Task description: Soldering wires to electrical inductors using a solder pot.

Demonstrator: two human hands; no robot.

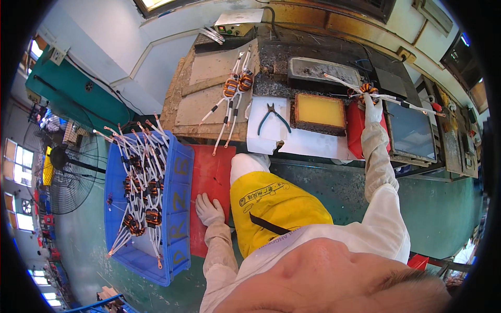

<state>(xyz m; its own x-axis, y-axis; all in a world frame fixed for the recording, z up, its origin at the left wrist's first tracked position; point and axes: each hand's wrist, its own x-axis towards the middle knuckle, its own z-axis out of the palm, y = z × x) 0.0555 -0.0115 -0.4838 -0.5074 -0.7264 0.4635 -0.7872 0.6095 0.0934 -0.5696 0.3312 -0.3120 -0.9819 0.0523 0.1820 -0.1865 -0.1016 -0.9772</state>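
Observation:
My right hand [373,110], in a white glove, reaches over the right side of the bench. Its fingers are closed on a ring-shaped wire coil [368,89] with copper windings and long white leads spreading to both sides. Beneath that hand stands a red container [356,133]. My left hand [210,209], also gloved, lies with fingers spread on a red panel [211,169] beside the blue crate [177,219]. Two similar coils [230,86] rest together on the bench's left part, their leads hanging toward the near edge.
Several coils [153,217] with tangled white leads fill the crate. Green-handled pliers [282,121] lie on a white sheet [255,136]. Right of them sit a tray of yellow material [320,110] and a dark rectangular pan [323,70]. A black fan [61,157] stands left of the crate.

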